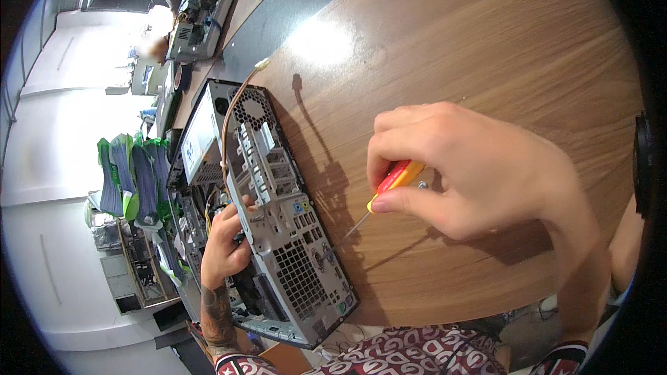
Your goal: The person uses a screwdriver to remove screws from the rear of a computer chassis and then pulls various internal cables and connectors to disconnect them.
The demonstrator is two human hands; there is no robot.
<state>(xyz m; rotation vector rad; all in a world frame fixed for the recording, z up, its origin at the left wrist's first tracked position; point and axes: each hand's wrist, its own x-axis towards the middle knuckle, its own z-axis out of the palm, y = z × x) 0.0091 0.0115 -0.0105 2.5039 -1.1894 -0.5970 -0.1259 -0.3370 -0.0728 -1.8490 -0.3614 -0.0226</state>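
Note:
An open desktop computer case (295, 257) stands on the wooden table, its rear panel of ports and vent grilles turned toward my right hand. My left hand (226, 243) reaches in at the inner side of that panel, fingers curled at its edge and partly hidden. My right hand (451, 167) is closed around a screwdriver (396, 179) with a red and yellow handle. Its thin shaft slants down to the left, the tip close to the ports; contact is hard to make out. A small shiny metal piece (422, 185) shows beside the handle. A brown cable (229, 121) with a white plug rises from the case.
The wooden tabletop (486, 48) spreads to the right. Another opened computer unit (198, 21) sits at the far left, near a person's hand (158, 50). Green and grey bundles (132, 173) and a shelf rack (132, 264) are at the left.

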